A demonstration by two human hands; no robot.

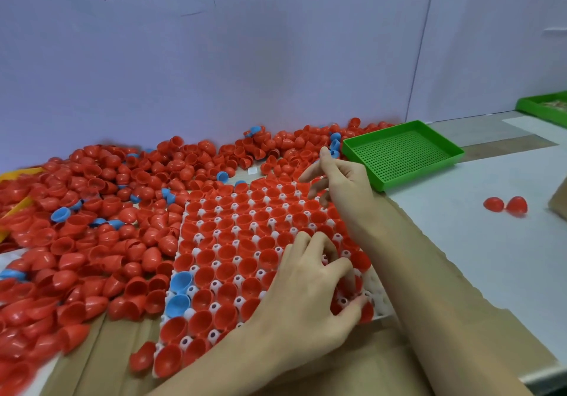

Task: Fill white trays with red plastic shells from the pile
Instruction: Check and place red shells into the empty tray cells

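Observation:
A white tray [379, 302] lies in front of me, nearly all of its cups holding red shells [227, 251], open side up. Two blue shells [181, 282] sit in cups at its left edge. A big pile of red shells [92, 226], with a few blue ones mixed in, covers the table to the left and behind the tray. My left hand [310, 285] rests with spread fingers on the shells at the tray's front right, thumb by the right edge. My right hand [340, 180] hovers over the far right corner, fingers loosely extended, holding nothing visible.
An empty green perforated tray [402, 153] stands right of the pile by the wall. Two loose red shells [506, 205] lie on the white table to the right, near a brown box [559, 205]. Another green tray [543, 105] sits far right. Brown cardboard [122, 352] lies under the work.

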